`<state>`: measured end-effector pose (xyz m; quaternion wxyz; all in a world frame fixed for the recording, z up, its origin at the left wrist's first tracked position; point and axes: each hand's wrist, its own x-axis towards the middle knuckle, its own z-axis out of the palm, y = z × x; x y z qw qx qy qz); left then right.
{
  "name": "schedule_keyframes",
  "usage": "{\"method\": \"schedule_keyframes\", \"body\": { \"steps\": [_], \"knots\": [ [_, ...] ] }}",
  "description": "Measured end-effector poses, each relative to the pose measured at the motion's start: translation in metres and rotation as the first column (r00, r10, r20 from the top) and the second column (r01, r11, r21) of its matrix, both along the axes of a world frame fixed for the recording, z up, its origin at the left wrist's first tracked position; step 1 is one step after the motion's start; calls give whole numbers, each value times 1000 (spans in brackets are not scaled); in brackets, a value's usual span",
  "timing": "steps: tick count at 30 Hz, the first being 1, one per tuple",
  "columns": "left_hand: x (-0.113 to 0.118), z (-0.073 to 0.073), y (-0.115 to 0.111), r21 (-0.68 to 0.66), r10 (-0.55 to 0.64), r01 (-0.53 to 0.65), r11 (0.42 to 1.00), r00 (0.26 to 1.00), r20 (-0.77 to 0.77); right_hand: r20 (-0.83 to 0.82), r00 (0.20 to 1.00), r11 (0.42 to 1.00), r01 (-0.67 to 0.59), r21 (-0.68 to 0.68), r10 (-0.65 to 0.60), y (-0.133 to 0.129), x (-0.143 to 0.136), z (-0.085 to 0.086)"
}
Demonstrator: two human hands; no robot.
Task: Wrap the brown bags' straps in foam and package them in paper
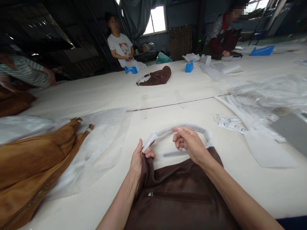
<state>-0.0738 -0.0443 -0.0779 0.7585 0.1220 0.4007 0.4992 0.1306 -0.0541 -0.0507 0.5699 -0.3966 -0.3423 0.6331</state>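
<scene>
A dark brown handbag [177, 188] lies on the table in front of me, with a small zip pull on its front. Its curved shoulder strap [200, 127] is covered in white wrapping and arches away from me. My left hand [141, 158] is closed around the strap's left end, where it meets the bag's top corner. Over the strap's upper middle is my right hand [188, 142], its forefinger stretched out along the wrapping and the other fingers loosely bent. Nothing shows in its grasp; part of the strap is hidden behind it.
Tan bags [40, 163] lie on clear plastic sheeting [103, 150] at left. Plastic bags [275, 92], white foam sheet [268, 148] and labels [230, 123] lie at right. Another brown bag [155, 76] and a blue tape dispenser [189, 66] sit across the table, near several people.
</scene>
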Motion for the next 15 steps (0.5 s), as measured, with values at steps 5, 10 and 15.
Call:
{"method": "schedule_keyframes", "body": {
  "steps": [5,10,15],
  "knots": [
    [2,1,3,26,31,-29,999,997,-73,382,905,983,169,77,-186,-39,80,11],
    [0,2,3,80,18,4,997,960,-278,810,574,955,290,-61,-123,-93,143,-27],
    [0,-5,5,128,24,45,991,869,-494,881,472,956,265,-122,-19,-123,125,-53]
  ]
}}
